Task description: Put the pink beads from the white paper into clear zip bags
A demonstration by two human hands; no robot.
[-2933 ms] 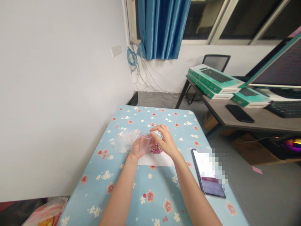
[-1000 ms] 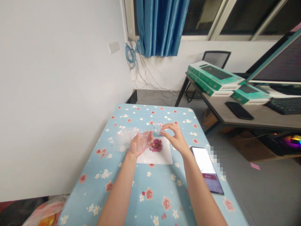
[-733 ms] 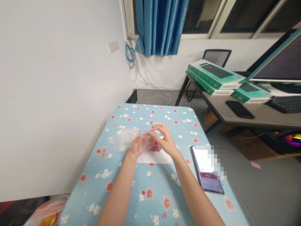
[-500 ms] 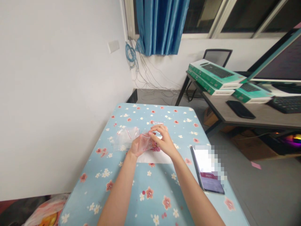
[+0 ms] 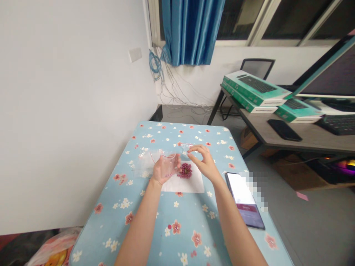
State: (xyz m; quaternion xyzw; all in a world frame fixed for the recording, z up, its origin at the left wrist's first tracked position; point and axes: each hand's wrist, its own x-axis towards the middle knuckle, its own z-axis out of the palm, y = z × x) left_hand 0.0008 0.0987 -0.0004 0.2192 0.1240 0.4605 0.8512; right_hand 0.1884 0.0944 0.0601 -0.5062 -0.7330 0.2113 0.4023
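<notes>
My left hand [image 5: 160, 173] is closed around a small clear zip bag [image 5: 169, 166] with a red seal line near its top. Just right of it, a cluster of small purple-red beads [image 5: 185, 171] lies on a white sheet of paper [image 5: 191, 185]. My right hand [image 5: 204, 162] hovers over the paper's right side, thumb and fingers apart, with nothing visible between them. More clear zip bags [image 5: 145, 161] lie flat left of my left hand. Another clear bag [image 5: 188, 147] is partly hidden behind my right hand.
A phone [image 5: 245, 199] with a lit screen lies at the right of the flowered table [image 5: 149, 229]. On the desk to the right are green keyboard boxes [image 5: 255, 88], a black phone [image 5: 284, 129] and a monitor [image 5: 330, 70]. A white wall [image 5: 69, 111] borders the left.
My right hand has moved right, away from the bag, and its fingers have spread. The bead cluster is now uncovered. My left hand stays in place with the bag.
</notes>
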